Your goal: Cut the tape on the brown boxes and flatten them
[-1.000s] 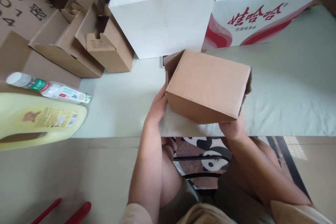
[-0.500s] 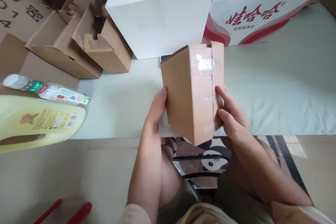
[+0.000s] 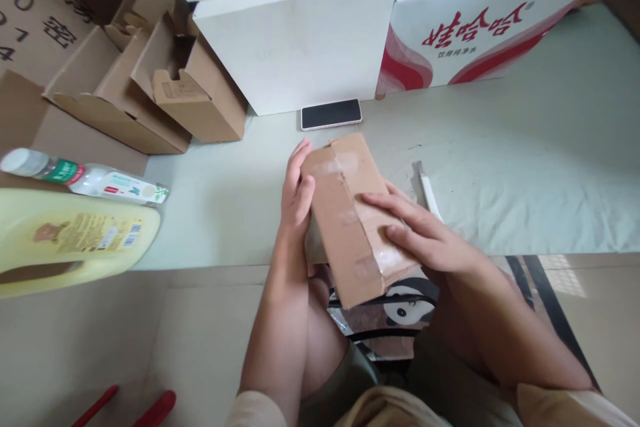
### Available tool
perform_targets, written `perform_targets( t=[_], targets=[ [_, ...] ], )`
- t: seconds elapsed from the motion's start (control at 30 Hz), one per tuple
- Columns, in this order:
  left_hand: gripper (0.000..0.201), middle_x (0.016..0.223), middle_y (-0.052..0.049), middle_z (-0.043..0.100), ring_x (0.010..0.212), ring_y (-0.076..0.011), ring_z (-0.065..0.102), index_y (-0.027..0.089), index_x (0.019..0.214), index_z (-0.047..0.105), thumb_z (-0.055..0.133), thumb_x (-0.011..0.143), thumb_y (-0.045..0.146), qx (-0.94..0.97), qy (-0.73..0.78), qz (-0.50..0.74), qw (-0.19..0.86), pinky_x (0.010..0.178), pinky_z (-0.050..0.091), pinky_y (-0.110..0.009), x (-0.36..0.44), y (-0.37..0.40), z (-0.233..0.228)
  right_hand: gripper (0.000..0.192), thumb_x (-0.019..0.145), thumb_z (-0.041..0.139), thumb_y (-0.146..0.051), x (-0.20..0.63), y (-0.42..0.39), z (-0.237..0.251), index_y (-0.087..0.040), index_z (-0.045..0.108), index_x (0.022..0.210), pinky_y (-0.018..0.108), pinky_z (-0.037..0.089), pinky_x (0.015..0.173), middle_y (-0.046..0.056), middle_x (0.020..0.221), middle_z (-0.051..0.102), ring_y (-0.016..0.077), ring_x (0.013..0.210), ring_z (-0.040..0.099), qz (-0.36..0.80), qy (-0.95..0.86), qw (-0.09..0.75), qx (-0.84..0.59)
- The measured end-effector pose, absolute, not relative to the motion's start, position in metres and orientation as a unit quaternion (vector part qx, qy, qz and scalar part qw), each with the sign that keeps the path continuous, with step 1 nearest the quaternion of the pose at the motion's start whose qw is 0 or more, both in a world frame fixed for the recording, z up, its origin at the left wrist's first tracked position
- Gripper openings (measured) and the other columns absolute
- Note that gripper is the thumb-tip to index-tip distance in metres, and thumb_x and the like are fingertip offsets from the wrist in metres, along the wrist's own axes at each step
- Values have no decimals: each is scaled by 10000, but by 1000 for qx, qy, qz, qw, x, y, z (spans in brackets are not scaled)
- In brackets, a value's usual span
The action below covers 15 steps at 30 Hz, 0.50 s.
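Note:
A small brown cardboard box [image 3: 345, 213] with clear tape along its seam is tilted over the front edge of the green-covered table. My left hand [image 3: 297, 187] presses its left side, thumb and fingers around the upper left corner. On the right side, my right hand [image 3: 417, 227] grips it, its index finger and thumb lying on the taped face and its other fingers partly hidden. Just beyond my right hand lies a slim white tool [image 3: 428, 192], perhaps a utility knife; my hand hides its near end. A phone [image 3: 331, 115] with a dark screen lies behind the box.
White cartons [image 3: 295, 47] and a red-and-white carton [image 3: 455, 40] line the back. Open cardboard boxes [image 3: 200, 93] stand at the left. A clear bottle [image 3: 120, 183] and a yellow jug [image 3: 100, 233] occupy the left edge. Red handles [image 3: 155, 408] show at the lower left.
The box has been turned and lowered towards me, so its taped face now points up. My hands have shifted with it. The phone and the white tool have come into view.

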<state>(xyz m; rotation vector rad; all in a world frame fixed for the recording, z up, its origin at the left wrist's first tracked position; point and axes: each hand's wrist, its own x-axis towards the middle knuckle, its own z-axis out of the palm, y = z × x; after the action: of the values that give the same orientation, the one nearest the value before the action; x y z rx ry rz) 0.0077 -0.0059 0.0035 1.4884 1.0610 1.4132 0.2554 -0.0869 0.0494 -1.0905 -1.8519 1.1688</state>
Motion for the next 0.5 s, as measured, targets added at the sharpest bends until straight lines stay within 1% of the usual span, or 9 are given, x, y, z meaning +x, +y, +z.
perform_targets(
  t=[0.03,0.07,0.13,0.2,0.27,0.33,0.37,0.43,0.5],
  targets=[
    [591,1544,-82,592,1445,-312,552,302,1351,621,586,919,705,586,411,562,414,1170,478,-463,8,-8,7,509,1026,552,-502,254,-88,50,-379,572,1519,535,390,1283,21,1739,376,295,1627,335,456,-722,329,-403],
    [535,1449,-79,652,1338,-297,626,295,1302,642,612,918,667,577,412,560,429,1099,525,-442,8,-10,10,511,1031,529,-519,253,-88,49,-380,565,1522,531,408,1270,25,1727,399,295,1624,342,457,-725,324,-400],
    [438,1225,-61,723,1067,-247,708,283,1224,657,651,910,588,550,424,554,459,927,578,-392,9,-15,15,510,1044,466,-547,254,-86,45,-364,565,1510,535,460,1221,56,1646,514,302,1559,446,430,-708,337,-448],
    [399,1086,-38,718,874,-202,685,282,1200,651,665,898,543,527,428,557,479,790,566,-347,10,-17,18,505,1033,450,-541,260,-81,37,-300,617,1444,556,504,1149,115,1513,625,333,1421,576,343,-673,341,-560],
    [385,1057,-30,701,806,-181,650,285,1193,641,661,894,526,515,421,565,487,730,539,-324,11,-16,19,496,980,511,-498,268,-73,27,-225,673,1360,590,511,1084,184,1429,649,380,1308,624,208,-636,294,-682],
    [375,1043,-27,687,786,-174,629,287,1182,633,658,889,518,516,412,569,490,710,522,-314,12,-14,18,519,910,577,-458,278,-66,17,-192,690,1341,604,509,1017,228,1366,651,423,1247,630,111,-605,198,-763],
    [371,1035,-25,681,782,-173,622,287,1177,630,659,886,516,518,410,568,490,709,517,-313,12,-13,17,542,892,586,-448,283,-64,14,-193,680,1360,592,514,975,234,1327,661,431,1211,639,97,-593,148,-785],
    [369,1016,-21,671,775,-173,608,290,1170,625,657,881,518,519,411,568,489,711,510,-314,11,-11,14,568,887,574,-436,290,-60,10,-208,646,1402,527,522,879,211,1224,702,408,1108,672,120,-581,76,-802],
    [371,1012,-20,667,775,-175,602,293,1164,623,656,872,520,520,414,568,486,718,510,-318,10,-9,12,555,892,550,-390,294,-59,10,-217,619,1415,452,507,793,167,1113,741,357,999,692,153,-575,58,-801]
  ],
)
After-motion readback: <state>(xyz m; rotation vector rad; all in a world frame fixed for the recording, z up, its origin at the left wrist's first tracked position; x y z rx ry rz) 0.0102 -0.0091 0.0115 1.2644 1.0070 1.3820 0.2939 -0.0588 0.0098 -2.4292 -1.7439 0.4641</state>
